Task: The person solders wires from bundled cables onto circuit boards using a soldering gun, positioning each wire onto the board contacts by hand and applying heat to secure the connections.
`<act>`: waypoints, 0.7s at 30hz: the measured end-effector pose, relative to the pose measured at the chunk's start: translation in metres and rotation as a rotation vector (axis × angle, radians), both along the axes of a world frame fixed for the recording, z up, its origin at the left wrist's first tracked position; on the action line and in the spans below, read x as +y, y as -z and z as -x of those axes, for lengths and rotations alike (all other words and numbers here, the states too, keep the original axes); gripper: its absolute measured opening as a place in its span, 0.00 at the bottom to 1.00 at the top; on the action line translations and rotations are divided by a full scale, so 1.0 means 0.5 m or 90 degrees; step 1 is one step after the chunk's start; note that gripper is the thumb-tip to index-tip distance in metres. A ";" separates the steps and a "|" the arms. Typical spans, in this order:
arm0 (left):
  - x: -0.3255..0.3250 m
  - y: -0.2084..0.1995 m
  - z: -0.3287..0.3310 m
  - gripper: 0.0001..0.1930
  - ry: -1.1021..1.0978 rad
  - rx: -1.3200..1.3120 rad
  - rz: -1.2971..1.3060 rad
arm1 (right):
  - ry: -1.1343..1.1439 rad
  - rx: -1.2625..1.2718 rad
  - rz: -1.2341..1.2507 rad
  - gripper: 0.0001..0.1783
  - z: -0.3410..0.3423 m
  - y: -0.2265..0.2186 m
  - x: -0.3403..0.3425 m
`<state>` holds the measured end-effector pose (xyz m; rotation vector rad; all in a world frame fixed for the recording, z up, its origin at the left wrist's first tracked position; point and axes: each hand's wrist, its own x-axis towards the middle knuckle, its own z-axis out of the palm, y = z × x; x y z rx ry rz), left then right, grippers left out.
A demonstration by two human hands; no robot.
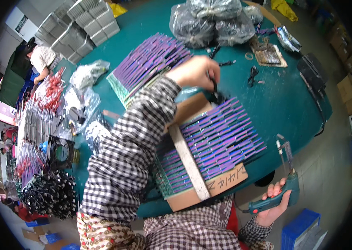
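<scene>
Green tabletop (284, 100) fills the scene, its far side crowded with grey trays (80, 25) and tied plastic bags (213, 21). Nearest the person on that table sits a cardboard box (209, 189) packed with rows of purple circuit boards (217, 137); a second batch (151, 62) lies beyond it. The left hand (196, 71), above the box's far edge, pinches a small black part (214, 85). The right hand (276, 204), off the table's near edge, grips a green soldering tool (286, 183).

Black-and-white checked long sleeves, bare hands, a red-and-cream patterned garment at the waist.
</scene>
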<state>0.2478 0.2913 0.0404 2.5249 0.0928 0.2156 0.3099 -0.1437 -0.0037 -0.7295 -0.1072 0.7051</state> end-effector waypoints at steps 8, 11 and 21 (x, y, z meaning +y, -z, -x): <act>-0.139 -0.101 0.201 0.07 -0.359 -0.131 0.337 | 0.006 -0.038 -0.019 0.19 -0.007 0.018 0.006; -0.279 -0.082 0.291 0.10 -0.427 -0.060 0.259 | -0.019 0.011 -0.015 0.19 0.005 0.000 0.022; -0.406 0.010 0.245 0.07 -0.516 -0.350 0.252 | -0.217 -0.083 -0.053 0.20 0.006 -0.039 0.007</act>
